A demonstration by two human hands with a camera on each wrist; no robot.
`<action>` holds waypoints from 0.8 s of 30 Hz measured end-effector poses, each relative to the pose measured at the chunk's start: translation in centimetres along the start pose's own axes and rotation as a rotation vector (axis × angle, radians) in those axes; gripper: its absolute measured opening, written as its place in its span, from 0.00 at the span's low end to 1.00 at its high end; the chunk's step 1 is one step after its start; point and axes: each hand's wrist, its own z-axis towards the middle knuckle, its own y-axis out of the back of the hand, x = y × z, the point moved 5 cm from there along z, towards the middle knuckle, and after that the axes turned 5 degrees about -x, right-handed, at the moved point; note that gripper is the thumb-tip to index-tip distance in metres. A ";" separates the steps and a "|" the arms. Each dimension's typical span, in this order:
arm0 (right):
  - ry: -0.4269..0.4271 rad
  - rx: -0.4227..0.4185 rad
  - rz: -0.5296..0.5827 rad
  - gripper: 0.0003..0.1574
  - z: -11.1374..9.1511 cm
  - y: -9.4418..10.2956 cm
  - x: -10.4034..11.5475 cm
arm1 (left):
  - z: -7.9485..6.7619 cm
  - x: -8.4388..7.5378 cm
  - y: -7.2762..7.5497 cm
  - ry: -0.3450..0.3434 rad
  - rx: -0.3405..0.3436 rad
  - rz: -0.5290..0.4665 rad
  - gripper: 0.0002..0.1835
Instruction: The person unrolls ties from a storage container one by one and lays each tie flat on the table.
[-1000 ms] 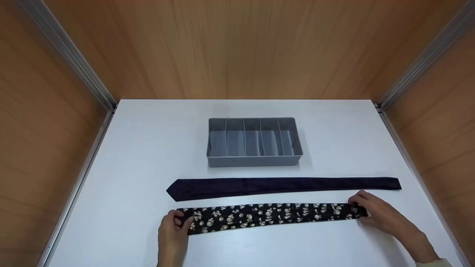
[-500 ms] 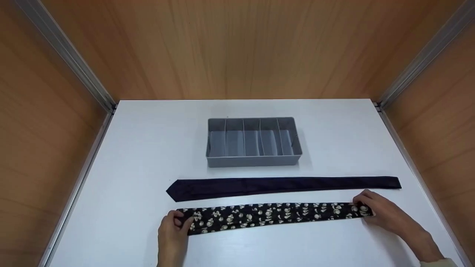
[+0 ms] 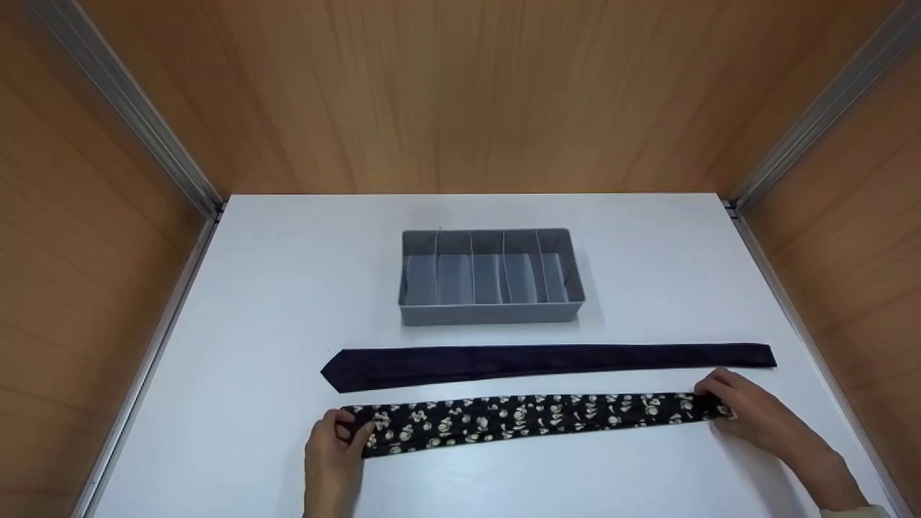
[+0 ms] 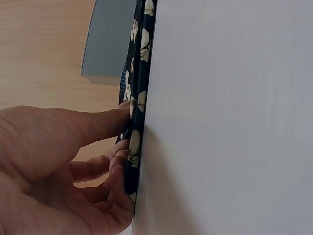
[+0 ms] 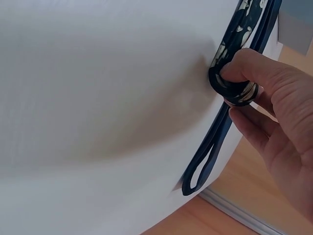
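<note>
A black necktie with a cream floral-looking print (image 3: 532, 417) lies stretched from left to right near the front of the table. My left hand (image 3: 334, 457) pinches its wide left end between thumb and fingers. At the narrower right end, my right hand (image 3: 752, 417) grips the tie, and the right wrist view shows a folded loop of the cloth (image 5: 234, 88) between thumb and fingers. Just behind it a plain dark navy necktie (image 3: 547, 362) lies flat, its pointed end to the left. Its folded right end (image 5: 198, 171) shows beneath my right hand in the right wrist view.
A grey box (image 3: 493, 314) with several narrow compartments stands behind both ties on the white table (image 3: 288, 280). Wooden panels (image 3: 468, 93) close off the back and both sides, with metal rails (image 3: 137, 108) along the corners.
My right hand has moved a little to the right along with the printed necktie's end, drawing it out longer. My left hand keeps its place on the wide end.
</note>
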 end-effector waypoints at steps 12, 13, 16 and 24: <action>-0.037 -0.035 -0.015 0.40 -0.8 0.5 -1.3 | 0.1 0.2 0.0 0.007 0.018 -0.004 0.17; -0.028 -0.043 -0.017 0.40 -0.8 0.6 -1.3 | 0.1 0.2 0.0 0.010 0.018 -0.005 0.17; -0.012 -0.056 -0.017 0.42 -1.0 0.6 -1.6 | 0.1 0.3 -0.1 0.016 0.021 -0.009 0.17; -0.052 -0.042 -0.035 0.41 -1.8 0.5 -2.6 | 0.2 0.1 -0.1 0.015 0.030 -0.013 0.16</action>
